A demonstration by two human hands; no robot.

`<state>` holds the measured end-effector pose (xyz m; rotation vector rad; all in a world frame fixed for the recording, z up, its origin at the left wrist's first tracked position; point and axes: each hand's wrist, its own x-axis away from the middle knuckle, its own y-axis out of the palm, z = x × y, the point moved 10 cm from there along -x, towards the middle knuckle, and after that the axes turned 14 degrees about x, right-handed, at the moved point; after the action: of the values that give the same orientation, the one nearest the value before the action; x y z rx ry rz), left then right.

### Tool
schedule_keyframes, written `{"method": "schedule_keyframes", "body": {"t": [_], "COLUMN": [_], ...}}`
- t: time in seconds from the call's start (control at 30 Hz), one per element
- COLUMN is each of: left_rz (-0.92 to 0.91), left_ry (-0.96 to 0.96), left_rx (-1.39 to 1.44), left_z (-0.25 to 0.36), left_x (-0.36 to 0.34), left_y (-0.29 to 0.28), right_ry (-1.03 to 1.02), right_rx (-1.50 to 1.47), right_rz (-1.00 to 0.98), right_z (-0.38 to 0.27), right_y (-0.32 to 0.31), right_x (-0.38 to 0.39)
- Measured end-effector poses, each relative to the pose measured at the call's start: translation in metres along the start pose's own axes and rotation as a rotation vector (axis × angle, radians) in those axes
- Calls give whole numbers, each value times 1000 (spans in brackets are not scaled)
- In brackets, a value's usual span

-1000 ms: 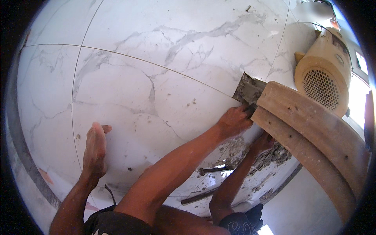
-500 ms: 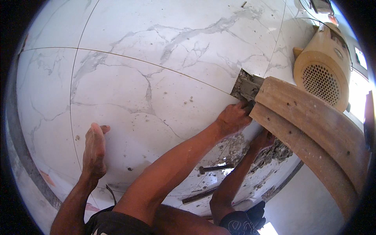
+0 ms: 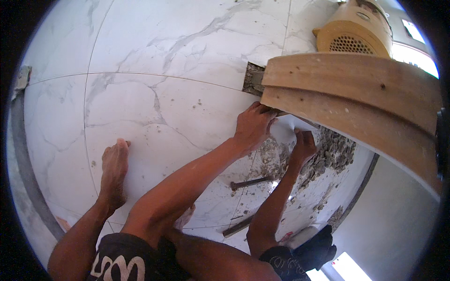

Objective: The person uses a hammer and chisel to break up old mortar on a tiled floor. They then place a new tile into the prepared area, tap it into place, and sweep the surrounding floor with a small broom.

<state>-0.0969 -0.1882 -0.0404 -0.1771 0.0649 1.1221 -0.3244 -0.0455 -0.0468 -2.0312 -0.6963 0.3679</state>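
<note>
A smooth white piece (image 3: 282,129), perhaps tile or sheet, lies between my hands beside the wooden frame's end; its material I cannot tell. My left hand (image 3: 253,125) is closed at its left edge, fingertips partly hidden against the frame. With pinched fingers, my right hand (image 3: 303,146) grips its near right side. The brown wooden frame (image 3: 337,77) slants across the right, above the white marbled tile floor (image 3: 187,112). Just beyond my left hand, a square hole (image 3: 253,79) in the tiles shows rough grey mortar, its right part covered by the frame.
Broken mortar rubble (image 3: 330,157) is heaped right of my right hand. A rusty metal tool with a round head (image 3: 251,182) and a dark bar (image 3: 239,227) lie nearer. A tan machine with a perforated round end (image 3: 354,37) stands behind the frame. My bare foot (image 3: 114,171) rests at left.
The view has shifted. My left hand has come away from the hole's edge, and my right hand is out from under the frame. The white piece now shows between them.
</note>
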Motion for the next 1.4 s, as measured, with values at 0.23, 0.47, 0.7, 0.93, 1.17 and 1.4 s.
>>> {"method": "schedule_keyframes", "body": {"t": [0.23, 0.47, 0.7, 0.93, 1.17, 1.4], "left_rz": [-234, -662, -730, -244, -665, -802], "left_ry": [-30, 396, 328, 237, 401, 278], "left_rx": [101, 76, 3, -562, -592, -624], "left_z": [50, 119, 120, 42, 70, 31], "left_x": [82, 202, 220, 127, 184, 199], "left_y": [22, 80, 86, 9, 75, 116], "right_ry": [237, 440, 716, 842, 1070, 1135], "right_rx": [-457, -1242, -1052, 426, 600, 631], "right_rz": [8, 1, 133, 325, 147, 195], "right_z": [45, 59, 155, 209, 255, 243], "right_y": [-52, -81, -110, -216, -169, -160], "right_x": [106, 194, 273, 391, 497, 536]}}
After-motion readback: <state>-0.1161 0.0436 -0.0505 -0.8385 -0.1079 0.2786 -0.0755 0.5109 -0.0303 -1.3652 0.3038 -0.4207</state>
